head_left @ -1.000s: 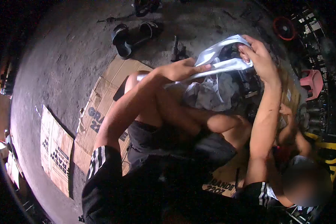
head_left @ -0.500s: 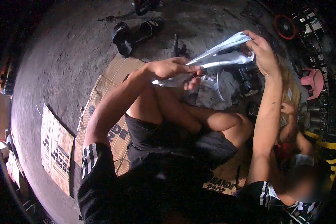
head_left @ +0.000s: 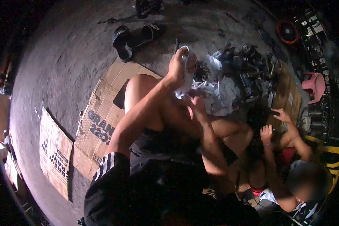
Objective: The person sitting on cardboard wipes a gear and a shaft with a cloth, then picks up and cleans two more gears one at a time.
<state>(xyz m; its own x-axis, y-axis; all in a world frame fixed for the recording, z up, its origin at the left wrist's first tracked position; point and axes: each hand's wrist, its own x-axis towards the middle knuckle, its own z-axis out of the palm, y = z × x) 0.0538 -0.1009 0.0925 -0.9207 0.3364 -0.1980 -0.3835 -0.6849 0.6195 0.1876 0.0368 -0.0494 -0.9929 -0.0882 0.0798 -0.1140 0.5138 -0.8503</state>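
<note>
A white cloth hangs bunched between my two hands, over my bent legs. My left hand is closed around its upper end, with a fold poking above the fingers. Lower down, my right hand has its fingers closed at the cloth's bottom end; part of that grip is in shadow. Just beyond my right hand lies a heap of crumpled white rags on the floor.
Dark metal parts lie past the rags. Flattened cardboard is under and beside me. Black slippers sit ahead. At right, a co-worker's hands hold a dark object, near a pink stool.
The cloth, stretched wide and raised to the right before, is now gathered upright. My right hand came down and left; my left hand rose slightly. The co-worker's hands show more clearly.
</note>
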